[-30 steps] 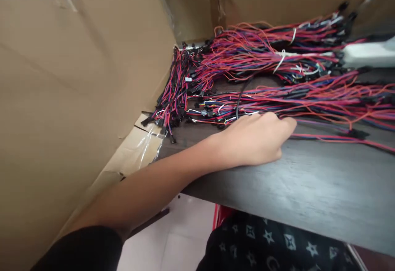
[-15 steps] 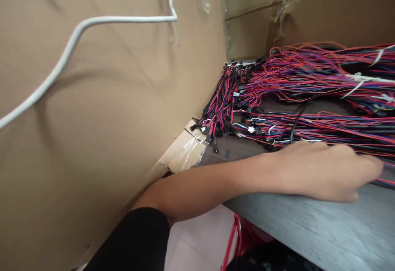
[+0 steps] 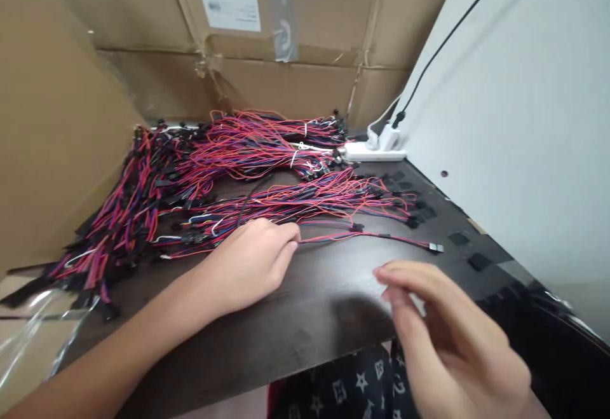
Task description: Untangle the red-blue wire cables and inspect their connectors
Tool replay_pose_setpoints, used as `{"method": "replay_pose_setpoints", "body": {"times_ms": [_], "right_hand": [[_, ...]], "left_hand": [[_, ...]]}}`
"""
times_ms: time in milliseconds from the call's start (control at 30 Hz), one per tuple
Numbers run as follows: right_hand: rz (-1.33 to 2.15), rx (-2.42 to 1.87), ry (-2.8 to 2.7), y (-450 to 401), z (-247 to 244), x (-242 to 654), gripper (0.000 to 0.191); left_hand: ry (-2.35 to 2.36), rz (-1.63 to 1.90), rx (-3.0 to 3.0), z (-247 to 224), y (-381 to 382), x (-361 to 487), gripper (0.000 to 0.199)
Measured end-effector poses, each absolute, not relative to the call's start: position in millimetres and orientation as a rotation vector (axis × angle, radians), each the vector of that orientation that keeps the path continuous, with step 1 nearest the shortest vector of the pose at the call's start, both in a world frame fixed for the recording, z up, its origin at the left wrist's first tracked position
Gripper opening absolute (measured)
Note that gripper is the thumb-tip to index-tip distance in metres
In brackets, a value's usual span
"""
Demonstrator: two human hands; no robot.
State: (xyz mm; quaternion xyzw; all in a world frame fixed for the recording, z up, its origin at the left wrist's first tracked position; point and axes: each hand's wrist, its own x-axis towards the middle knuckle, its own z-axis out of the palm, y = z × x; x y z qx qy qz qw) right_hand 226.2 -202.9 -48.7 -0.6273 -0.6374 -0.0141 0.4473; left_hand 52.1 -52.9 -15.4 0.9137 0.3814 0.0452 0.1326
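Near the front of the dark table, my left hand (image 3: 257,257) has its fingers closed on a thin red and blue wire harness (image 3: 328,238), which runs right to a pale connector (image 3: 435,248). Behind it lies a bundle of red, blue and black wires (image 3: 305,199). My right hand (image 3: 443,336) is raised over the table at the right, thumb and index finger drawn together; whatever is between the fingertips is too small to make out.
Larger tied wire bundles (image 3: 238,145) and a heap of wires (image 3: 138,196) lie behind and left. A white power strip (image 3: 374,152) sits at the back, by a white panel (image 3: 524,120). Cardboard (image 3: 305,88) lines the back. Black tape pieces (image 3: 479,261) stick to the table's right.
The view has swung to the right, bringing my right hand, the power strip and the white panel into sight. My left hand remains low beside the wires, its fingers still closed.
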Motion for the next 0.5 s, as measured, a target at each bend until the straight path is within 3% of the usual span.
{"method": "replay_pose_setpoints", "body": {"times_ms": [67,167,233,500], "right_hand": [[-0.096,-1.514,-1.474,-185.7,-39.1,251.6,0.018],[-0.214,-1.605,-1.744,-165.1,-37.8,298.5,0.013],[-0.253,-1.69,-1.926,-153.0,-42.8,322.8,0.019],[-0.098,-1.717,-2.269,-117.8,-57.3,336.2,0.017]], "left_hand": [[1.137,0.073,2.653,-12.7,-52.5,51.4,0.029],[1.15,0.032,2.668,-14.9,-50.1,49.9,0.031],[1.133,0.036,2.666,-17.1,-49.0,49.4,0.031],[1.072,0.045,2.58,-12.4,-47.3,50.0,0.031]]}}
